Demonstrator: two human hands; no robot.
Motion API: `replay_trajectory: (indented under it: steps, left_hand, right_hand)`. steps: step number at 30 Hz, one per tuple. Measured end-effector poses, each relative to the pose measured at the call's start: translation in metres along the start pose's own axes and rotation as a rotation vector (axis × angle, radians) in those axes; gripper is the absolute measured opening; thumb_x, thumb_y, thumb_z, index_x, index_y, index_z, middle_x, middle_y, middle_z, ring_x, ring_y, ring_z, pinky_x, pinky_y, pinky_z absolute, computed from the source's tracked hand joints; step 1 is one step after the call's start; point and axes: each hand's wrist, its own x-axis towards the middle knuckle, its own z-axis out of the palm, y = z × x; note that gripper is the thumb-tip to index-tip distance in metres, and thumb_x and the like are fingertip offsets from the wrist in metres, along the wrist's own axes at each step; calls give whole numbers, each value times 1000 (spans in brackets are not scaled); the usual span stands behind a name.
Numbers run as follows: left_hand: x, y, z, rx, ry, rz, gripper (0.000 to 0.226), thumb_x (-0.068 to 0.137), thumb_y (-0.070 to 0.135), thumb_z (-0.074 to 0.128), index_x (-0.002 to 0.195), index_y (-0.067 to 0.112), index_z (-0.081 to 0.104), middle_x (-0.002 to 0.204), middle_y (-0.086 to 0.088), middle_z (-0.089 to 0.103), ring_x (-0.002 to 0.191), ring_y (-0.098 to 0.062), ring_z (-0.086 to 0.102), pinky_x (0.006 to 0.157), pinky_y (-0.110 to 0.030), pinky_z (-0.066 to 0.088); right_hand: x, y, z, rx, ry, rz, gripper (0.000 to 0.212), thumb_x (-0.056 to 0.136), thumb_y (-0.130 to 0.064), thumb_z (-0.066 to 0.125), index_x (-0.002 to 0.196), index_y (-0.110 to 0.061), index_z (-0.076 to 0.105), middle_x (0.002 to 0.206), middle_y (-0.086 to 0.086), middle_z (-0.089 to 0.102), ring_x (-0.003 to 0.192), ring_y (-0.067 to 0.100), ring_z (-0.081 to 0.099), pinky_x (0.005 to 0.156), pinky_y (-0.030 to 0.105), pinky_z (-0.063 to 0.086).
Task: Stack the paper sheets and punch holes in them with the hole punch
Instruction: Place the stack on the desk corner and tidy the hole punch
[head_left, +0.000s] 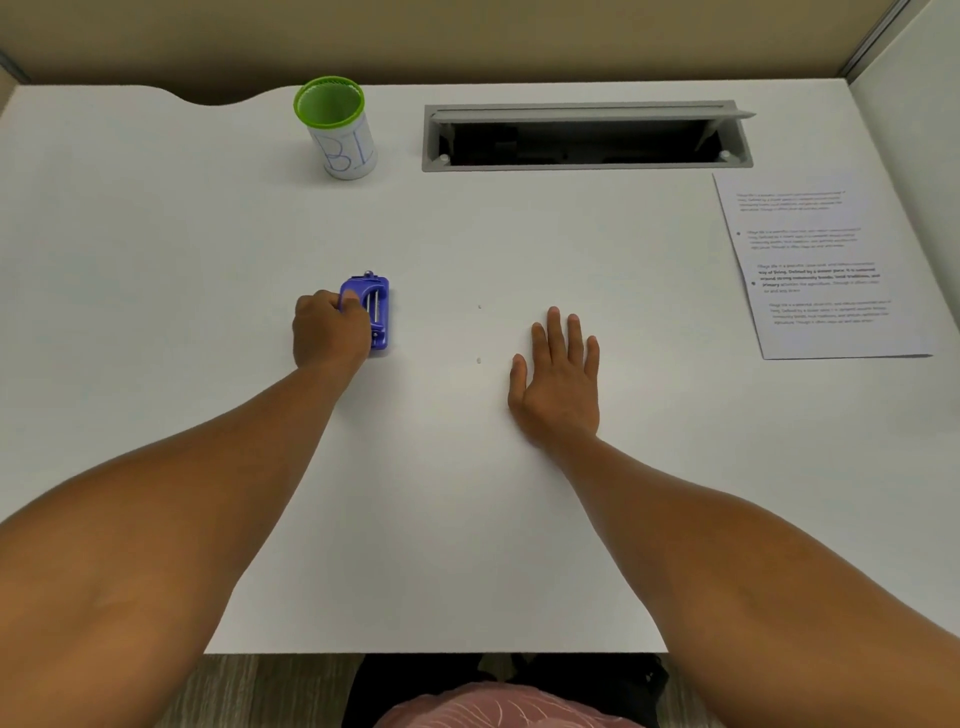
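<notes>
2 bare forearms reach over the white table (156, 234). Left hand (327, 332) curls its fingers around the blue hole punch (376, 312), left of centre. Right hand (558, 379) lies flat, palm down, fingers spread. Printed paper sheets (826, 265) lie far right, well apart.

**Letters on the cup, tiny words on the paper**

The green-rimmed cup (337, 130) near the back edge of the desk (467, 493) has big blue letters that look like "BL". The paper sheet (821, 265) at the right edge has printed lines, too small and blurry to read.
</notes>
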Motion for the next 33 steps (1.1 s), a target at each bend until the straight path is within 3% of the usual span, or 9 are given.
replay_trajectory:
  steps: [11, 22, 24, 27, 29, 33]
  left_hand:
    - [34, -37, -44, 77, 30, -22, 39, 100, 35, 43, 108, 2, 63, 118, -18, 61, 97, -34, 63, 73, -36, 48]
    - [29, -50, -37, 10, 0, -39, 34, 98, 31, 45, 100, 2, 63, 109, -20, 64, 88, -31, 62, 66, -33, 45]
    - [29, -51, -37, -15, 0, -44, 32, 97, 31, 47, 102, 4, 64, 108, -17, 66, 86, -27, 61, 67, -34, 47]
    - [26, -48, -37, -2, 66, -49, 37, 89, 40, 57, 114, 12, 61, 118, -10, 62, 105, -28, 60, 83, -42, 54]
    - [20, -43, -36, 59, 177, -7, 47, 85, 49, 62, 119, 17, 55, 123, -6, 56, 116, -27, 51, 92, -45, 47]
    - [10, -30, -25, 75, 219, 248, 40, 83, 48, 65, 111, 21, 57, 116, -6, 55, 111, -29, 48, 88, -43, 45]
  right_hand:
    - [0, -1, 0, -5, 4, 5, 65, 98, -46, 12, 155, -17, 21, 166, -1, -1, 151, 19, -12, 122, 45, -4]
    - [1, -1, 2, -10, -2, 7, 65, 98, -47, 10, 155, -17, 18, 166, -1, -3, 151, 19, -13, 122, 46, -4]
    - [1, 0, 2, -12, -7, 7, 65, 98, -47, 11, 155, -17, 18, 166, -2, -3, 151, 19, -13, 122, 46, -4]
    - [2, -1, 1, -12, -7, 14, 65, 98, -47, 12, 155, -17, 21, 166, -1, 0, 151, 19, -11, 122, 46, -3]
    - [3, -3, 1, -8, -5, 23, 65, 97, -47, 14, 154, -17, 24, 166, -1, 3, 151, 20, -9, 122, 46, -3]
    - [7, -6, -2, 10, -4, 41, 63, 97, -46, 19, 151, -16, 30, 165, 2, 8, 152, 21, -4, 122, 47, -2]
